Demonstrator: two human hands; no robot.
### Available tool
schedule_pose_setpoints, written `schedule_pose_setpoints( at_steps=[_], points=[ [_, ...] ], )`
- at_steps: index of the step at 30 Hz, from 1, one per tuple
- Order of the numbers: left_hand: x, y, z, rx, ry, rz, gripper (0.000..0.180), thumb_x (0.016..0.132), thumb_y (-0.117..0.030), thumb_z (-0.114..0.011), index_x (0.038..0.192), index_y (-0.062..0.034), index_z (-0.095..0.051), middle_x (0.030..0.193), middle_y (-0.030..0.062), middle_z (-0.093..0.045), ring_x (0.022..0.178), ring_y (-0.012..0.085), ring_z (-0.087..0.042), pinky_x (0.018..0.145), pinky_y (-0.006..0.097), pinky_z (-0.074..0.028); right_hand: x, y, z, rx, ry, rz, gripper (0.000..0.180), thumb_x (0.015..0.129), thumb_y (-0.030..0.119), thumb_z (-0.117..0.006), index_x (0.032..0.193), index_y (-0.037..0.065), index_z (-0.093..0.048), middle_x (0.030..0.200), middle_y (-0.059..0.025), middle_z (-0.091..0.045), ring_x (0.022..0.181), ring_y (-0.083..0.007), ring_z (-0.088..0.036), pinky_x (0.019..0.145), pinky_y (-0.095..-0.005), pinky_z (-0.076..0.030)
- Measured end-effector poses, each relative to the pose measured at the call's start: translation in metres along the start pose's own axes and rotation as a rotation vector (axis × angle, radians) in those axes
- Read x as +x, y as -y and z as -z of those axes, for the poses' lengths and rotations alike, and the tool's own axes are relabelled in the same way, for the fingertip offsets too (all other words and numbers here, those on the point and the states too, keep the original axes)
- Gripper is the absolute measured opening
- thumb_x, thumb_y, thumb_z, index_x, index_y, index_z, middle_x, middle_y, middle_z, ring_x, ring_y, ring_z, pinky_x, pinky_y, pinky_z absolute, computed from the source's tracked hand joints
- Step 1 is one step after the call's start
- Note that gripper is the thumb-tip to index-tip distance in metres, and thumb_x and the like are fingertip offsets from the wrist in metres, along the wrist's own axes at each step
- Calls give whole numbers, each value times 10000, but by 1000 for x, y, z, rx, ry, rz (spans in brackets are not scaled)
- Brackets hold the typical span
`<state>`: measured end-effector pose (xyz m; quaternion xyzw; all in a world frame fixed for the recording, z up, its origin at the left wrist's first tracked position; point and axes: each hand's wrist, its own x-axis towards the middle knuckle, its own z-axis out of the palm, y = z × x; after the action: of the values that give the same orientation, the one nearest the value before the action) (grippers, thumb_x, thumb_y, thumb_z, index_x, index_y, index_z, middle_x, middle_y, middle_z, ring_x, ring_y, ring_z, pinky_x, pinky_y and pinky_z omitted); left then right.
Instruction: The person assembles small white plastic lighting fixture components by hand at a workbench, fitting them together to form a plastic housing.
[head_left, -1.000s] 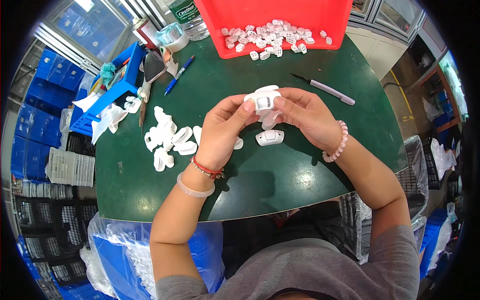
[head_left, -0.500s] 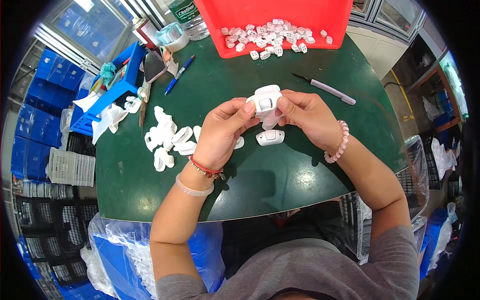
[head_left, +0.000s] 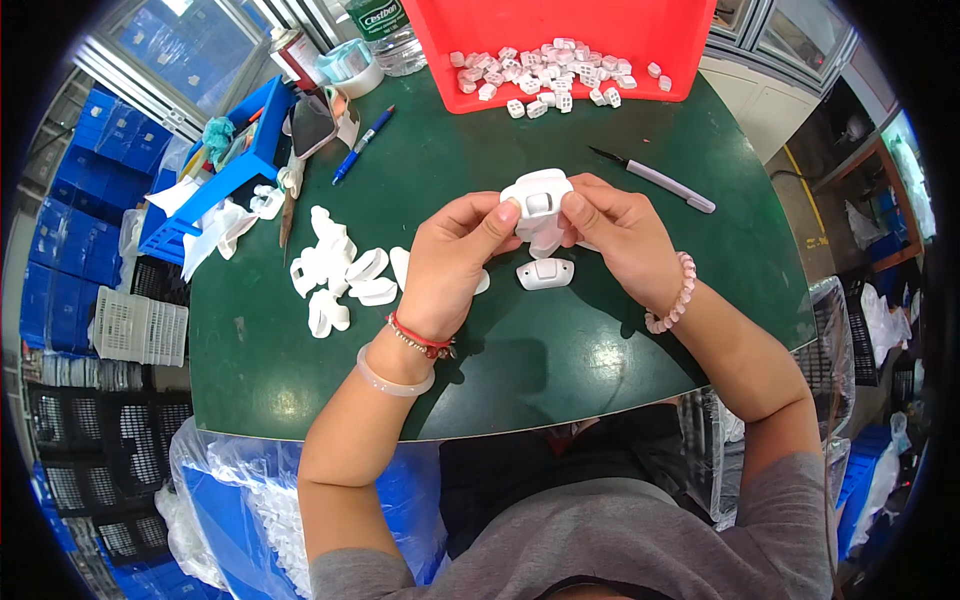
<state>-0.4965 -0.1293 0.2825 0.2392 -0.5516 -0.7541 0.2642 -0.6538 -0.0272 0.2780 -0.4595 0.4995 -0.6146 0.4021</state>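
Observation:
Both my hands pinch one white moulded plastic part (head_left: 538, 190) with a small oblong opening, held up over the green table. My left hand (head_left: 462, 250) grips its left side between thumb and fingers. On its right side, my right hand (head_left: 618, 228) does the same. Just below the held part, a second white plastic piece (head_left: 545, 274) with a curved body lies on the table. To the left of my left hand is a loose pile of white plastic shells (head_left: 335, 262); my left hand partly hides the ones nearest it.
A red bin (head_left: 560, 30) holding several small white blocks (head_left: 565, 72) stands at the back. On the green table (head_left: 330, 390) lie a blue pen (head_left: 363, 145) and a pale-handled craft knife (head_left: 655, 180). A blue tray (head_left: 222, 190), a phone (head_left: 313, 125) and a water bottle (head_left: 388, 35) are back left.
The view has shifted slightly. Both hands still hold the white plastic part, which looks tilted a little differently. The piece below it and the pile are otherwise unchanged.

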Motion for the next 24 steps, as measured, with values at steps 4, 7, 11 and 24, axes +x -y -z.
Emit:
schedule_pose_setpoints(
  at_steps=[4, 7, 11, 24],
  points=[
    [0, 0, 0, -3, 9, -35, 188, 879, -216, -580, 932, -37, -603, 917, 20, -574, 863, 107, -553, 805, 278, -477, 0, -3, 2, 30, 43, -68, 326, 932, 261, -480, 992, -40, -591, 897, -28, -546, 741, -86, -524, 674, -226, -453],
    [0, 2, 3, -14, 66, -87, 176, 881, -200, -577, 916, -29, -607, 990, 23, -566, 904, 113, -552, 815, 278, -473, 0, -1, 1, -56, 73, -4, 337, 940, 277, -457, 988, -29, -590, 890, -20, -551, 737, -86, -522, 679, -230, -453],
    [-1, 1, 0, 5, 80, -101, 180, 898, -193, -550, 908, -22, -606, 998, 20, -558, 901, 115, -549, 830, 284, -468, 1, -4, 2, -23, 62, -71, 343, 943, 281, -451, 981, -30, -589, 884, -19, -544, 730, -85, -519, 685, -238, -454],
    [0, 5, 2, -92, 55, -30, 291, 946, -247, -451, 1033, 7, -564, 901, 33, -586, 813, 103, -547, 830, 290, -474, 1, 2, -2, 160, 15, -144, 335, 919, 288, -504, 1018, -17, -602, 885, -33, -587, 776, -87, -553, 695, -241, -463]
  ],
)
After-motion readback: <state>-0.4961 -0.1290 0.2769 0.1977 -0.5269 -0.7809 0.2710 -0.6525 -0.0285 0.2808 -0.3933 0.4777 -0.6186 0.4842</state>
